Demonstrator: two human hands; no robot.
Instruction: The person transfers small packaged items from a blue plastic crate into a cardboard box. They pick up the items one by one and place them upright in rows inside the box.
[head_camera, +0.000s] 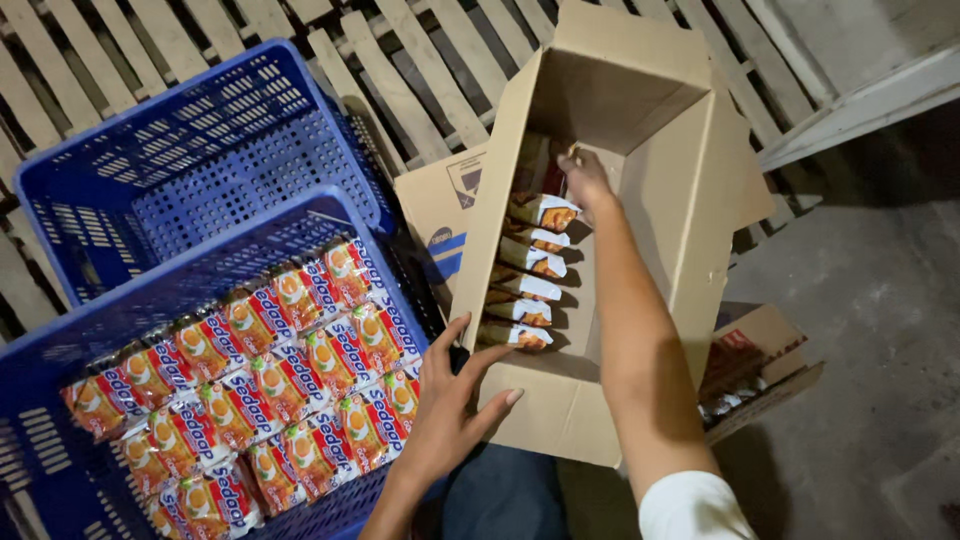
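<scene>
My right hand (585, 180) reaches deep into an open cardboard box (640, 110) and touches the top of a row of noodle packets (530, 265) standing on edge inside. Its fingers curl over a packet at the far end of the row; whether they grip it is unclear. My left hand (455, 395) rests with spread fingers against the box's near left wall, steadying it. Beside that hand stands a blue plastic crate (60, 350) filled with rows of red and orange noodle packets (260, 385).
A second, empty blue crate (190, 140) sits behind the full one on a wooden slat pallet (400, 70). A flattened cardboard piece (435, 205) lies left of the box. Another low carton (760, 365) with packets sits at right on the concrete floor (870, 300).
</scene>
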